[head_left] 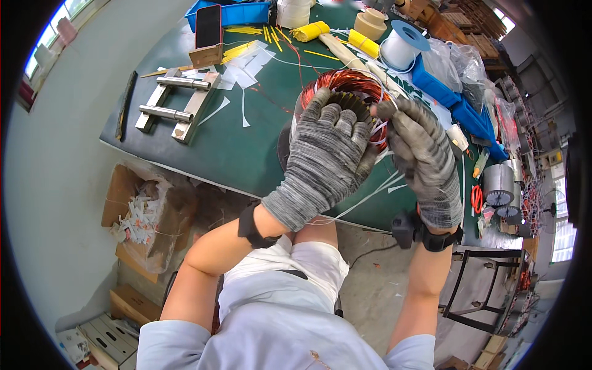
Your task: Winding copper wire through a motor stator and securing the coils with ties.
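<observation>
Our gloved left hand (325,150) and right hand (421,153) both grasp the copper coil (345,86), fingers curled over its rim. Behind the coil we see a white spool (402,44); left of it, a metal jig (176,102).

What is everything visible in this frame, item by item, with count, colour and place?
motor stator: one, copper-red windings, table centre, held in both hands
green table: one, dark green, upper middle
metal fixture: one, silver, table left
phone: one, black with red edge, propped on a wooden block at the table's far side
white spool: one, white with blue flange, table far right
blue bins: several, blue, right edge and far side of the table
yellow sleeving: several pieces, yellow, far side
paper strips: many, white, near the phone
cardboard box: one, brown, on the floor at left, filled with scraps
left hand: grey knit glove, gripping the stator
right hand: grey knit glove, on the stator's right side
</observation>
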Motion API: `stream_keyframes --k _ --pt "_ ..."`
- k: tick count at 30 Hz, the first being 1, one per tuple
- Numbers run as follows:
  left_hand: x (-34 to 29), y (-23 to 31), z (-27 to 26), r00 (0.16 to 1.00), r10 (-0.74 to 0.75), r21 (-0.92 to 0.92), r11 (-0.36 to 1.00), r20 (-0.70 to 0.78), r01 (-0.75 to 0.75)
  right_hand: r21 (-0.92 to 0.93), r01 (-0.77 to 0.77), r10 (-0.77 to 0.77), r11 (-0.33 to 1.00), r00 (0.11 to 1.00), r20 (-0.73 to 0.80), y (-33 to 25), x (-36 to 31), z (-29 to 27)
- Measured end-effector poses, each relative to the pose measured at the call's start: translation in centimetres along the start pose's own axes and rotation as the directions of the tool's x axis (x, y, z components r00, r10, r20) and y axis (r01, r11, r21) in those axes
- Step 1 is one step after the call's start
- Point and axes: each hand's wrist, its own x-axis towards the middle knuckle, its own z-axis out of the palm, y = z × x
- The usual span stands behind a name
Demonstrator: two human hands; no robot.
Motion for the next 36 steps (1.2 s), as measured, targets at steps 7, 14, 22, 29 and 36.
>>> stream_keyframes --k 7,14,22,29,36 --pt "-0.3 -0.2 1.1 0.998 -0.015 0.048 0.999 -0.069 0.019 0.326 0.097 -0.087 0.94 0.995 -0.045 2.7 -2.1 -0.3" --pt "-0.2 0.1 1.0 0.999 0.037 0.016 0.999 -0.02 -0.037 0.083 0.446 -0.357 0.891 0.803 -0.478 12.2 -4.8 1.9" --pt "-0.8 2.3 0.8 0.985 -0.16 -0.072 0.985 -0.06 0.156 -0.018 0.408 -0.351 0.913 0.763 -0.542 12.8 -4.3 1.0" --pt "3.3 -3.1 -3.2 0.988 0.091 -0.236 0.97 0.122 -0.06 0.185 0.481 -0.376 0.857 0.828 -0.415 11.7 -2.8 -2.3" --pt "5.4 -5.4 1.6 0.964 0.239 -0.333 0.924 0.12 -0.188 0.065 0.499 -0.434 0.864 0.805 -0.405 10.8 -1.0 -2.8"
